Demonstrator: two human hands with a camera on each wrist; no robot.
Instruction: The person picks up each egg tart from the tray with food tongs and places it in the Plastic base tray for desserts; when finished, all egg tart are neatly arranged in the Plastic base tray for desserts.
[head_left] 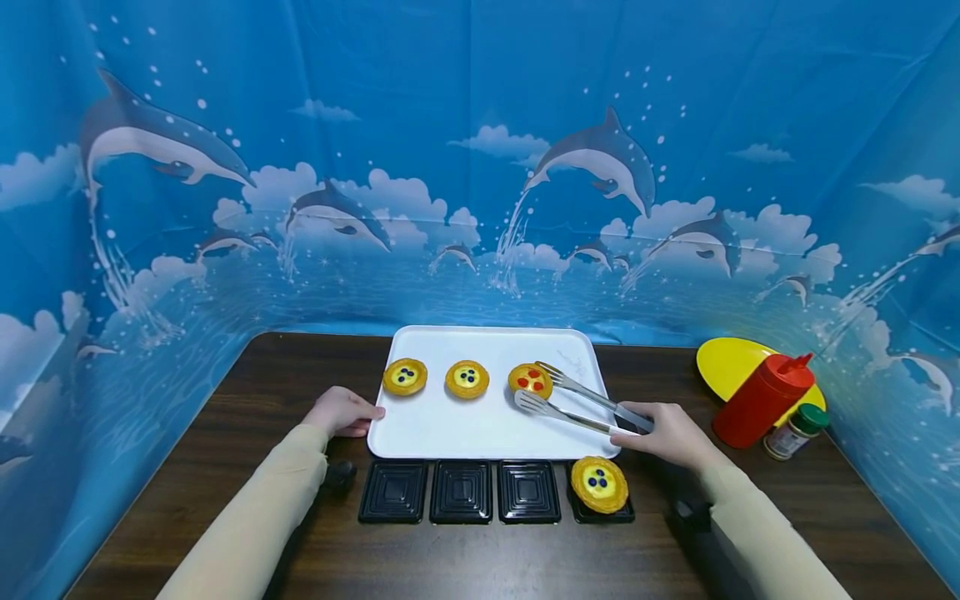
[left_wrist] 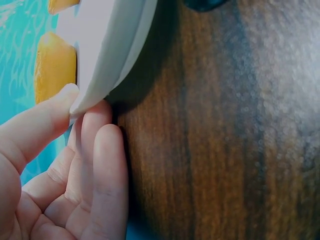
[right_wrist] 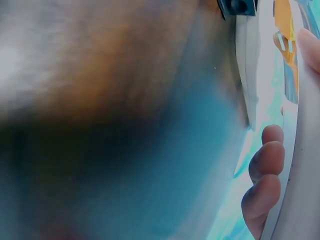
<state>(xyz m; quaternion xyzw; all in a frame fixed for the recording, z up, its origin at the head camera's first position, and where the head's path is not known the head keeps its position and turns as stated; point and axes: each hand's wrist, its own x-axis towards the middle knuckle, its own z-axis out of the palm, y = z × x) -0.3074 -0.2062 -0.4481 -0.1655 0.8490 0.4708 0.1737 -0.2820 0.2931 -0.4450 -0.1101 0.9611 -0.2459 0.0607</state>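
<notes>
My left hand (head_left: 345, 412) pinches the left edge of a white tray (head_left: 435, 429), thumb on top and fingers beneath the rim, as the left wrist view shows. My right hand (head_left: 671, 433) holds metal tongs (head_left: 581, 420) near the tray's right side. Their spread slotted tips lie at either side of a tart with red pieces on top (head_left: 531, 381). Two tarts with dark blue berries, a left one (head_left: 405, 377) and a middle one (head_left: 467, 380), sit on the tray. In the right wrist view, curled fingers (right_wrist: 267, 162) wrap the tongs' arms.
In front of the tray runs a row of black square dishes (head_left: 392, 492); the rightmost bears a berry tart (head_left: 599, 485). At right stand a red squeeze bottle (head_left: 763, 400), a green-capped jar (head_left: 795, 432) and a yellow plate (head_left: 723, 358). A dolphin-print curtain (head_left: 480, 275) hangs behind the table.
</notes>
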